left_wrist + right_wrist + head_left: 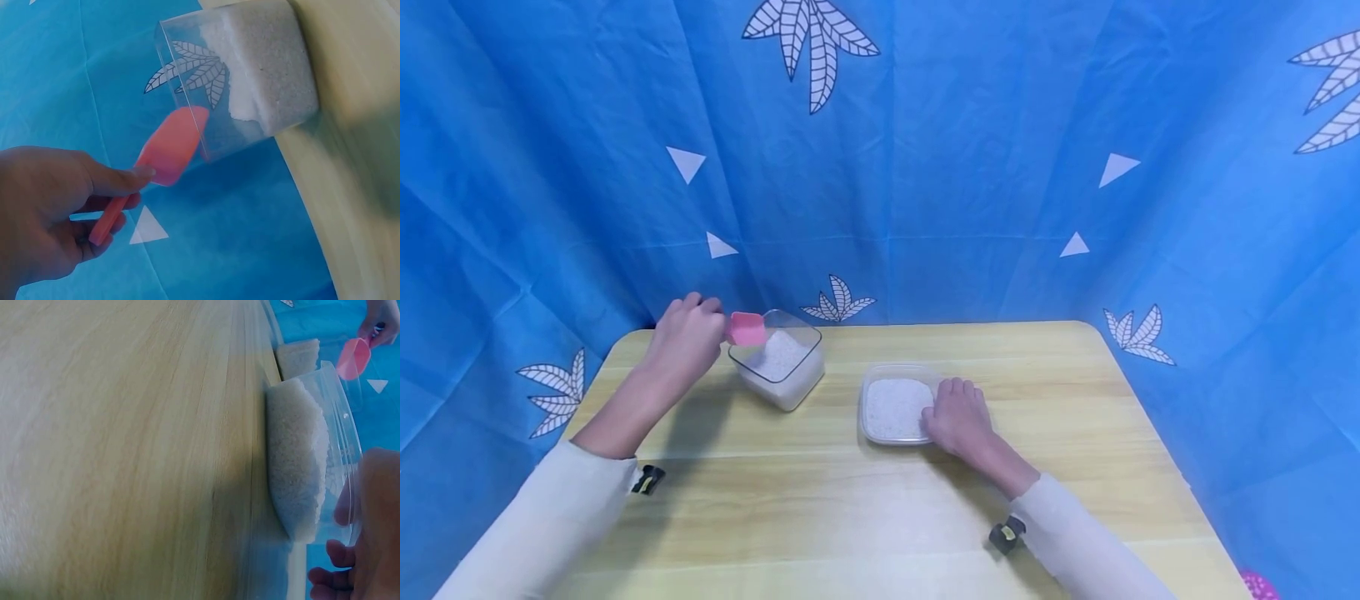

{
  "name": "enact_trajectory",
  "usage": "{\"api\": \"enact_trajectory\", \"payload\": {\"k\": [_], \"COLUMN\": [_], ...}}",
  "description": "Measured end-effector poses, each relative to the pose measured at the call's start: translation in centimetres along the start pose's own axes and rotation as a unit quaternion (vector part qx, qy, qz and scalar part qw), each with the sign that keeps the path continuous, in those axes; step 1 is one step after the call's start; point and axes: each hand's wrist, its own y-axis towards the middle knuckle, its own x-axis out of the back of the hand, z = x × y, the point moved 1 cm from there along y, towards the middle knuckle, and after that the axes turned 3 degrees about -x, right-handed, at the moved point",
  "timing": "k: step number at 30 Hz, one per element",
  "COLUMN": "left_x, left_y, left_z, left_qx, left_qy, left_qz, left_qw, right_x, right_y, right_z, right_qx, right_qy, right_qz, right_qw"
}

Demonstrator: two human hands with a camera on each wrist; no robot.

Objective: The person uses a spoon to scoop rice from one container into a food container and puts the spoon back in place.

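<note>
My left hand (pixel 688 335) holds a pink scoop (pixel 174 147) by its handle, thumb along the top and fingers curled beneath. The scoop's head is level with the rim of a clear square container (pixel 812 379) on the table's far left, overlapping it in the head view. White grains that look like rice (pixel 275 62) fill the container's lower part. My right hand (pixel 961 419) grips the right rim of a low clear plastic tub (pixel 880 440), thumb on the inside and fingers outside. Similar rice (pixel 294 456) lies in that tub, heaped unevenly in the right wrist view.
Both containers stand on a light wooden table (pixel 820 508) with rounded far corners. A blue curtain (pixel 925 167) with leaf prints hangs right behind it and along both sides. A bright pink item (pixel 1258 585) shows at the lower right, beyond the table edge.
</note>
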Motion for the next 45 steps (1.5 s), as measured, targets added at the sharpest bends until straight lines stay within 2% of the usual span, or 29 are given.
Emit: {"api": "enact_trajectory", "payload": {"k": [5,10,17,25,35,42,45], "left_x": [0.0,-0.1,-0.5,-1.3,-2.3,-2.9,-3.2], "left_y": [0.5,1.0,1.6,2.2,2.6,3.0,3.0], "left_z": [-0.3,-0.9,-1.7,-2.4,-2.8,-3.4,-3.6], "left_qx": [-0.002,-0.014,-0.037,-0.043,-0.055,-0.05,-0.049], "left_qy": [0.013,0.015,0.017,0.027,0.027,0.018,0.015], "left_qz": [0.046,0.072,0.091,0.117,0.124,0.157,0.16], "left_qw": [0.9989,0.9972,0.995,0.9919,0.9903,0.9862,0.9858], "right_x": [0.0,0.0,0.0,0.1,-0.1,-0.1,-0.2], "right_y": [0.0,0.0,0.0,-0.1,0.0,0.1,0.0], "right_z": [0.1,0.1,0.1,0.1,-0.1,-0.1,-0.2], "right_qx": [0.001,-0.001,0.001,0.002,-0.002,0.001,0.003], "right_qy": [0.002,0.002,0.003,-0.001,-0.002,0.0,0.001], "right_qz": [-0.004,0.0,-0.001,-0.006,-0.001,-0.003,-0.006], "right_qw": [1.0,1.0,1.0,1.0,1.0,1.0,1.0]}}
